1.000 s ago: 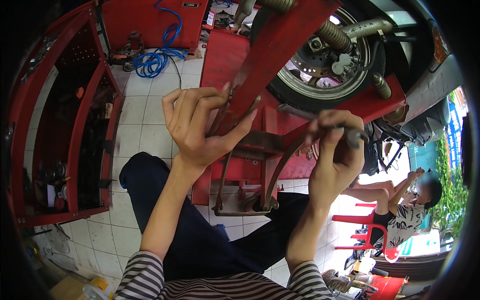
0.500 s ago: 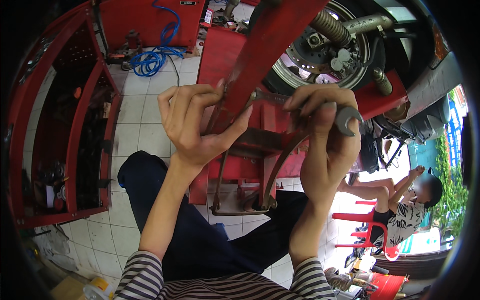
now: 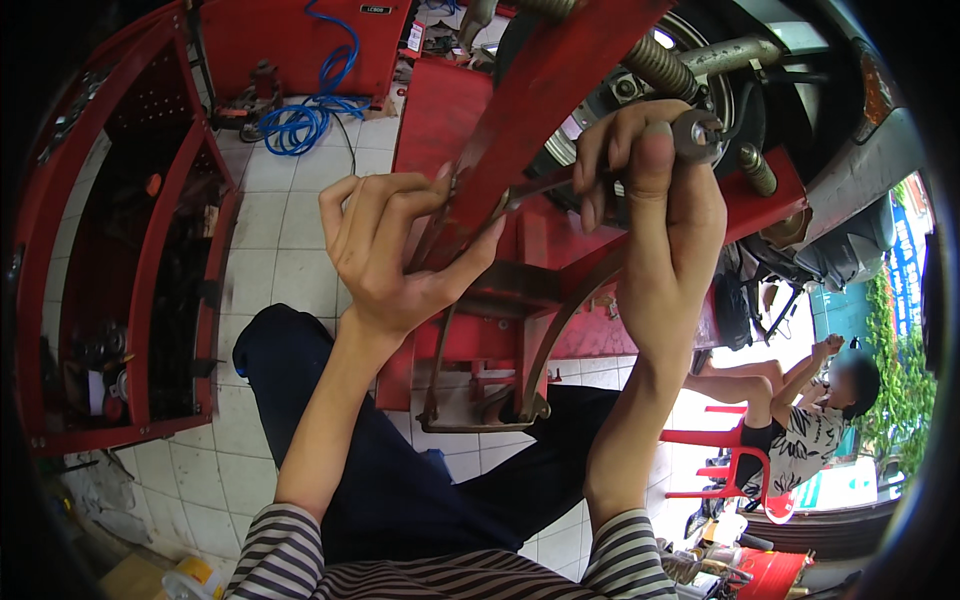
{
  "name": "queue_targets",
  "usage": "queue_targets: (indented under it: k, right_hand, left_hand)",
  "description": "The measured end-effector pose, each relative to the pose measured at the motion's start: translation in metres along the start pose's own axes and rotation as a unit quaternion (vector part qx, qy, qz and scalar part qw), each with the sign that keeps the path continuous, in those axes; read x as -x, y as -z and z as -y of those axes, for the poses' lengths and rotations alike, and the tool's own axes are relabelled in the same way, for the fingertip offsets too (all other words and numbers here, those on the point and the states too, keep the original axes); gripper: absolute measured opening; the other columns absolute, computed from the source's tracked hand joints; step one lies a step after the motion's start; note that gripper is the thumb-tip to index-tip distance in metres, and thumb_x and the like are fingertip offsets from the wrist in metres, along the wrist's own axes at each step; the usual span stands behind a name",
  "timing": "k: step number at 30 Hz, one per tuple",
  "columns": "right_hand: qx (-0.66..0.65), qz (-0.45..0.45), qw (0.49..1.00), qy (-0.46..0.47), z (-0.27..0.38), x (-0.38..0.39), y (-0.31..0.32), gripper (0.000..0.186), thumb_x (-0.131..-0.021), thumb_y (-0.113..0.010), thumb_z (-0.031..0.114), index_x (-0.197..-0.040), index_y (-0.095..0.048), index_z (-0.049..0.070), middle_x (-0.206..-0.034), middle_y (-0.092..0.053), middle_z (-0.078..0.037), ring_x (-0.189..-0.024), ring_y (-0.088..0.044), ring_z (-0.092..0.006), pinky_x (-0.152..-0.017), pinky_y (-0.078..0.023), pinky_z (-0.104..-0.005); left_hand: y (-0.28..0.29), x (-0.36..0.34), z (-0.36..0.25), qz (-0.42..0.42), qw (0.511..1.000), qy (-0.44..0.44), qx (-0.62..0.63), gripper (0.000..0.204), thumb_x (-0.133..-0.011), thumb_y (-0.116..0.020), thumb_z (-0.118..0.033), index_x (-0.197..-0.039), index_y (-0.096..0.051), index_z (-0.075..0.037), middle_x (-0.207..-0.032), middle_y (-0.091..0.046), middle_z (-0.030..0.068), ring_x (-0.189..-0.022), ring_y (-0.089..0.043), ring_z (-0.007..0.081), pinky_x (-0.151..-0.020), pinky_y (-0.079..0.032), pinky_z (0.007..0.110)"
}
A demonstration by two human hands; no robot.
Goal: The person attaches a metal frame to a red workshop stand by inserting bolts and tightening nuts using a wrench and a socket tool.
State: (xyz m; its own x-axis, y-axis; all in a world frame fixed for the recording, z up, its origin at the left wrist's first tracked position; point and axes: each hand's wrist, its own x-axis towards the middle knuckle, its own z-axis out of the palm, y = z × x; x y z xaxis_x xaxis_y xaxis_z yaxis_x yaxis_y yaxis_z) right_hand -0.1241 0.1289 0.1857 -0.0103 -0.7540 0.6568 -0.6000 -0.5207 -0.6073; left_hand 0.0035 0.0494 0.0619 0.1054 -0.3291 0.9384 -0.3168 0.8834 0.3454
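My left hand [image 3: 385, 240] is closed round a slanted red metal beam [image 3: 560, 95]. Its fingertips press the beam's left side, and the thumb lies along the right. In my right hand [image 3: 665, 195] is an open-ended wrench [image 3: 697, 137], its jaw sticking out past the fist. The wrench's shaft runs leftward to the beam just above my left thumb; whatever its far end grips there is too small to make out. Below hangs a curved brown metal bracket [image 3: 568, 325], over the red stand's crosspieces.
A motorcycle wheel with a coil spring [image 3: 660, 70] stands beyond my right hand. Left is a red open cabinet [image 3: 160, 290]; a coiled blue hose [image 3: 295, 128] lies on the tiles. At right a person [image 3: 810, 430] sits on a red plastic chair [image 3: 748, 465].
My right hand has swung upward, away from me, with the wrench, whose shaft now tilts up to the right. My left hand has stayed on the beam.
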Motion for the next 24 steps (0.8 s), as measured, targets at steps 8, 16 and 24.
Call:
queue_targets:
  k: [8,16,24]
  right_hand:
    - [0.004,-0.115,0.993,-0.002,-0.005,0.000,-0.015,0.022,-0.104,-0.045,0.017,-0.091,-0.053,0.001,-0.073,-0.061,-0.004,-0.054,-0.048,-0.0071,-0.051,-0.038,-0.0230]
    - [-0.045,-0.156,0.987,0.012,-0.016,0.005,-0.023,0.025,-0.103,-0.050,0.021,-0.100,-0.056,-0.002,-0.086,-0.061,-0.008,-0.054,-0.047,-0.0054,-0.050,-0.035,-0.0181]
    - [-0.093,-0.150,0.981,0.078,-0.022,0.027,-0.019,0.008,-0.098,-0.053,0.003,-0.097,-0.055,-0.005,-0.092,-0.065,-0.012,-0.059,-0.059,-0.0105,-0.049,-0.042,-0.0207]
  left_hand:
    - [-0.003,0.001,-0.001,-0.006,1.000,-0.002,0.002,0.036,-0.062,-0.087,-0.024,-0.081,-0.062,-0.007,-0.079,-0.063,0.0037,-0.071,-0.059,0.0177,-0.077,-0.036,0.034]
    - [-0.003,0.002,-0.002,-0.001,1.000,0.000,0.001,0.036,-0.059,-0.087,-0.021,-0.081,-0.062,-0.006,-0.081,-0.063,0.0042,-0.072,-0.059,0.0181,-0.078,-0.036,0.035]
    - [-0.001,0.000,-0.002,0.006,1.000,0.005,0.002,0.037,-0.060,-0.086,-0.022,-0.083,-0.062,-0.007,-0.082,-0.063,0.0035,-0.073,-0.060,0.0176,-0.080,-0.036,0.035]
